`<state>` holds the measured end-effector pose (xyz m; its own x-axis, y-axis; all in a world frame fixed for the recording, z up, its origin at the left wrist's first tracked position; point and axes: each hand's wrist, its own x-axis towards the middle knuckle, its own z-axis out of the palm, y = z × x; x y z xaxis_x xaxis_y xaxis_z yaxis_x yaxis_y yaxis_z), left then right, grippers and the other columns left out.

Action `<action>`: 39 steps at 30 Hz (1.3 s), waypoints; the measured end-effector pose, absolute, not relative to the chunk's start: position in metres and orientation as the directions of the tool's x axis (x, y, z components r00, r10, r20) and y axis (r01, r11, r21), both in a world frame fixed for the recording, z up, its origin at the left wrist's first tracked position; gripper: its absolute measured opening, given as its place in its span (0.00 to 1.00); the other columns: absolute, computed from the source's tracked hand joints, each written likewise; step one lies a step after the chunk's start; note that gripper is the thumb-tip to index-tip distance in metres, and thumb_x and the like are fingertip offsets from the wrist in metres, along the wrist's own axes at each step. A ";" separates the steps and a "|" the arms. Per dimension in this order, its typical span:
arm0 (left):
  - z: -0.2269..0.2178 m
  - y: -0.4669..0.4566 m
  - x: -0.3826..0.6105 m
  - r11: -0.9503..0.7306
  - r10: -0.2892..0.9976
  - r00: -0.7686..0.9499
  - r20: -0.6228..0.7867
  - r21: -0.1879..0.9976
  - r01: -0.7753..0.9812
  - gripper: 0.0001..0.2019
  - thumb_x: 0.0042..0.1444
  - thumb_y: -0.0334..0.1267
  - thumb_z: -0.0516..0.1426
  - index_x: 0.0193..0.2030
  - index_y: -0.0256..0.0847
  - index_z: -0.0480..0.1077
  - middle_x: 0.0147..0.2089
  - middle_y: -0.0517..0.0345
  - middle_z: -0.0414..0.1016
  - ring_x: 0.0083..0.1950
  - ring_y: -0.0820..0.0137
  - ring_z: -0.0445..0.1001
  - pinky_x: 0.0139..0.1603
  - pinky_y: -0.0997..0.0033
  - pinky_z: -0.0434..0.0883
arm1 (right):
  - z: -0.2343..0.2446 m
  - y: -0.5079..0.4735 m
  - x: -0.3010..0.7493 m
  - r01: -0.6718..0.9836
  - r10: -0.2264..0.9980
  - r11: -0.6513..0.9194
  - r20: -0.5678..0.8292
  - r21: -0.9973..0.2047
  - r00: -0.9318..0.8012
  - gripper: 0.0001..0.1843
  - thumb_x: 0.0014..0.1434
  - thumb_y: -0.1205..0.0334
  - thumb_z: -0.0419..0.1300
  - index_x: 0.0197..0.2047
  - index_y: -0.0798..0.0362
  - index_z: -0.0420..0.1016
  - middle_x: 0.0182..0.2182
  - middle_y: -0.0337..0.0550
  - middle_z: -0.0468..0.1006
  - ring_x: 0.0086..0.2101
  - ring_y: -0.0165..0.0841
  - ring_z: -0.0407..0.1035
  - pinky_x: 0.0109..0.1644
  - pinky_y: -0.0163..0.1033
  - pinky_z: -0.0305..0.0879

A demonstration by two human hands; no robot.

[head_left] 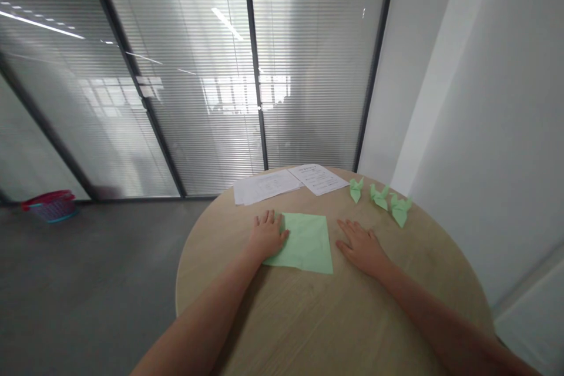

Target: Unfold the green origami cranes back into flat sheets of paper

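Observation:
A square sheet of light green paper [306,242] lies flat on the round wooden table [308,317]. My left hand [267,236] rests over its left edge, fingers spread, with the thumb on the paper. To the right of the sheet, my right hand [360,247] lies on the tabletop with its fingers stretched out, apart from the paper and holding nothing. Beyond that hand stand three folded green paper figures, which look like origami birds: one on the left [356,189], a middle one [379,196] and one on the right [400,210].
White sheets [267,187] lie at the table's far edge, overlapped by a printed page [318,178]. A glass partition with blinds [211,129] rises behind the table, and a white wall [497,147] is at the right. A red and blue basket [51,207] sits on the floor far left.

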<state>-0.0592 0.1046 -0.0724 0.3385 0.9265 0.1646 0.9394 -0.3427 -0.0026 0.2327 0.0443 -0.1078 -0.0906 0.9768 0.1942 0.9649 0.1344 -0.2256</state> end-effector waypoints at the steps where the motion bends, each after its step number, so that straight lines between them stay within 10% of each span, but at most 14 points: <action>1: -0.070 0.104 -0.057 -0.369 0.913 0.361 0.191 0.009 0.929 0.29 0.65 0.49 0.45 0.69 0.37 0.57 0.72 0.38 0.52 0.73 0.50 0.50 0.69 0.42 0.49 | -0.106 0.044 0.231 0.958 0.969 0.155 0.223 -0.240 -0.101 0.33 0.66 0.49 0.46 0.71 0.51 0.52 0.68 0.51 0.56 0.67 0.49 0.48 0.67 0.61 0.42; 5: -0.068 0.093 -0.031 -0.518 0.841 0.484 0.241 0.099 0.850 0.25 0.67 0.43 0.40 0.67 0.39 0.61 0.69 0.43 0.60 0.70 0.59 0.58 0.69 0.56 0.55 | -0.102 0.047 0.225 0.899 0.920 0.294 0.351 -0.325 -0.174 0.28 0.67 0.53 0.45 0.66 0.51 0.64 0.64 0.49 0.64 0.64 0.43 0.55 0.68 0.54 0.47; 9: -0.076 0.083 -0.014 -0.519 0.851 0.503 0.152 0.095 0.849 0.29 0.64 0.52 0.46 0.68 0.42 0.59 0.71 0.42 0.57 0.72 0.49 0.53 0.69 0.44 0.52 | -0.101 0.049 0.223 0.850 0.892 0.364 0.406 -0.380 -0.200 0.25 0.67 0.54 0.47 0.62 0.52 0.69 0.60 0.49 0.70 0.62 0.41 0.60 0.67 0.51 0.50; 17: -0.077 0.086 -0.023 -0.470 0.882 0.465 0.080 0.064 0.881 0.34 0.63 0.59 0.42 0.72 0.45 0.53 0.74 0.44 0.50 0.74 0.48 0.47 0.69 0.41 0.47 | -0.082 0.027 0.209 0.730 0.822 0.566 0.193 -0.382 -0.536 0.26 0.64 0.50 0.53 0.64 0.44 0.67 0.67 0.46 0.61 0.65 0.44 0.54 0.69 0.56 0.43; 39: -0.069 0.115 -0.059 -0.215 0.932 0.218 0.289 -0.042 0.976 0.28 0.66 0.51 0.41 0.66 0.38 0.60 0.70 0.37 0.57 0.70 0.49 0.54 0.65 0.40 0.53 | -0.075 0.020 0.200 0.729 0.799 0.602 0.233 -0.327 -0.555 0.24 0.64 0.51 0.54 0.61 0.47 0.71 0.64 0.50 0.65 0.64 0.46 0.57 0.67 0.56 0.47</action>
<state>-0.0591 0.1148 -0.0689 0.2182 0.9322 0.2888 0.9756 -0.2155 -0.0418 0.2005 0.0199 -0.0752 -0.5547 0.7987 0.2334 0.7288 0.6017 -0.3270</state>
